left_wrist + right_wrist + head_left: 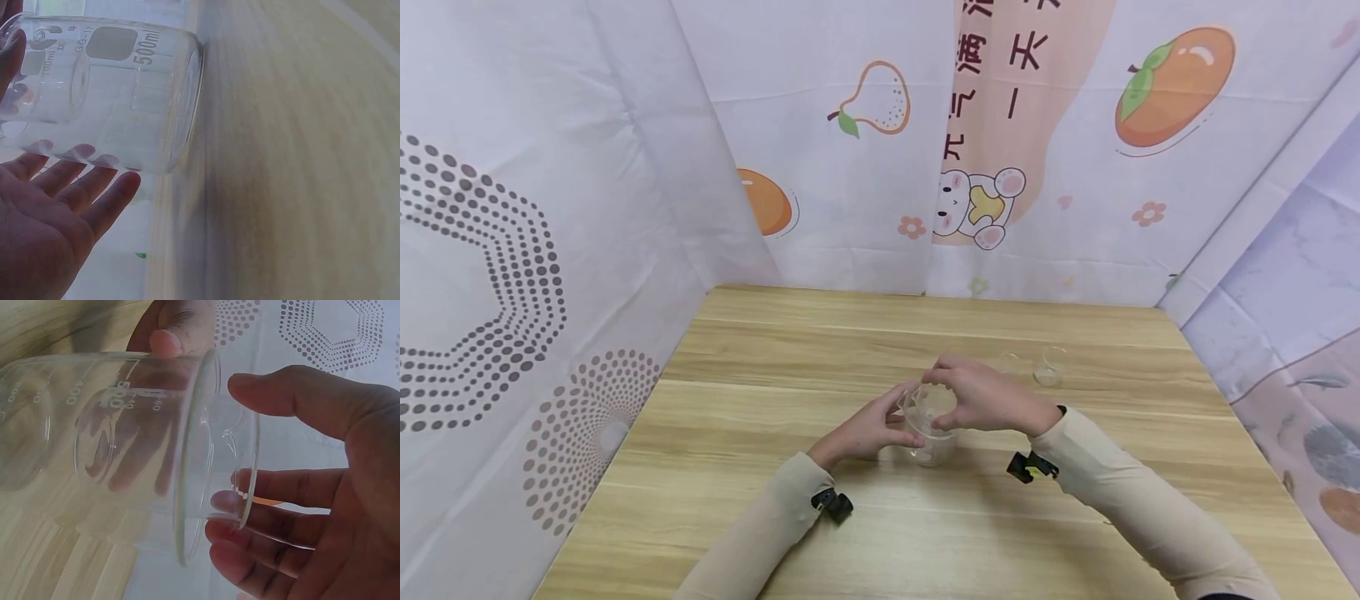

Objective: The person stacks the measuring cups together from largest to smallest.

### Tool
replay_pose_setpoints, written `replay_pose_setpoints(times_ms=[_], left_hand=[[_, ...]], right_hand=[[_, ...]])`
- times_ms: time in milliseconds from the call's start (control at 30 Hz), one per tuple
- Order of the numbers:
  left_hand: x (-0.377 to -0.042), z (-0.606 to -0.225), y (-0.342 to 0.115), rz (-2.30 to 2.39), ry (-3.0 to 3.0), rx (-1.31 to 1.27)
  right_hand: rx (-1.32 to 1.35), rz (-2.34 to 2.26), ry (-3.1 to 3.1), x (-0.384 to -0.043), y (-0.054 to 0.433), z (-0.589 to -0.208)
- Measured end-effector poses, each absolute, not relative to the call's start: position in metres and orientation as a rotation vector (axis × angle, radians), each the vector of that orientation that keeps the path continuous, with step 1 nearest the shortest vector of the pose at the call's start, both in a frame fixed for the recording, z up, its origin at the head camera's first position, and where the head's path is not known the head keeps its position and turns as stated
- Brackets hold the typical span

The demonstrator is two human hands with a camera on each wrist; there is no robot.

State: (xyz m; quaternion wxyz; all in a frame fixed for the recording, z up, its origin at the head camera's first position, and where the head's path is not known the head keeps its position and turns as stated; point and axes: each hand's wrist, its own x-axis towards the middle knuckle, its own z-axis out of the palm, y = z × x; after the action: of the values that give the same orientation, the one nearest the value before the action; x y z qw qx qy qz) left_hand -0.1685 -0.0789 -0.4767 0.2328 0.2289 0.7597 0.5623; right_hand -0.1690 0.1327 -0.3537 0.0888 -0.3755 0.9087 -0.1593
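Observation:
A clear glass beaker marked 500ml (144, 94) stands upright on the wooden table. My left hand (872, 429) holds it from the side, thumb on one side and fingers along the other. A smaller beaker marked 100ml (65, 87) is partly inside the large one, its rim still above the large rim. My right hand (312, 481) holds that small rim between thumb and fingers, from above in the head view. Another faint round outline shows near the large beaker's base; I cannot tell whether it is a thing or a reflection.
Behind my right hand, a small clear glass vessel (1048, 371) stands on the wooden table (760, 367). Left of it is another faint glass rim (1009, 358), partly hidden by the hand. Printed curtains (850, 192) border the back and both sides.

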Motion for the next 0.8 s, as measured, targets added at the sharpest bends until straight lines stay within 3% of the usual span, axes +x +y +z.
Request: replay_pose_setpoints(times_ms=[800], left_hand=[[-0.169,-0.480,-0.081,1.577,2.070,0.659]], right_hand=[[-1.139,-0.370,2.683,-0.170,0.125,-0.368]])
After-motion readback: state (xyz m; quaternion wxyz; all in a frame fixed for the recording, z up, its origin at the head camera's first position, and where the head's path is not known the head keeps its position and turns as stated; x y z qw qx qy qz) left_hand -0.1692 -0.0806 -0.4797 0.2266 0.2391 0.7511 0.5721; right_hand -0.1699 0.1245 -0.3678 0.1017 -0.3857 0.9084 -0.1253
